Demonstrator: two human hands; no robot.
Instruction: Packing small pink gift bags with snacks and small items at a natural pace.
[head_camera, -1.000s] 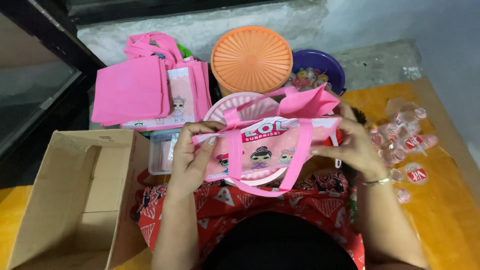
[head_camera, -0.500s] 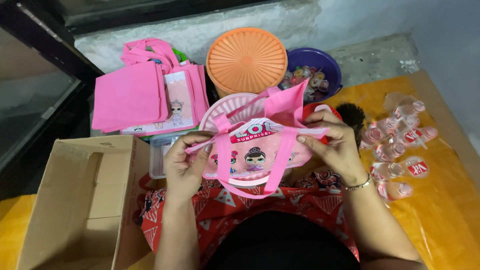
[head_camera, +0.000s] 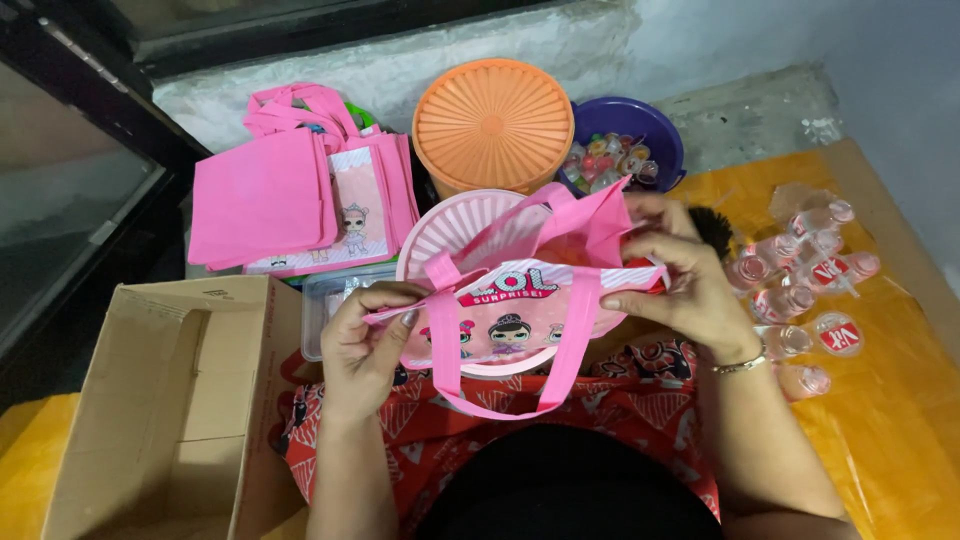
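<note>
Pink fabric: a small gift bag (head_camera: 515, 320) with cartoon dolls on its front is being held over the person's lap, in front of a pink ribbed lid (head_camera: 450, 235).
Left hand (head_camera: 365, 345): its grip is closing in a pinch on the bag's left top edge, fingers curled tight around the fabric.
Right hand (head_camera: 680, 285): its grip is closing on the bag's right top corner, thumb and fingers pressing the rim; a thin bracelet (head_camera: 740, 365) is sitting at the wrist.
Change: half a second ago the bag was stretched flat between the hands; now its mouth is gaping wider and the back panel is standing up, with the right hand sitting higher on the rim.
Bag stack: more pink bags (head_camera: 290, 200) are lying flat to the upper left, unmoved.
Containers: an orange ribbed lid (head_camera: 490, 125) is resting beside a purple bowl (head_camera: 655, 130) of small sweets.
Cardboard: an open box (head_camera: 160, 400) is standing just left of the person's knee.
Right side: small clear cups (head_camera: 800, 290) with red labels are lying scattered on the orange mat (head_camera: 890, 420).
</note>
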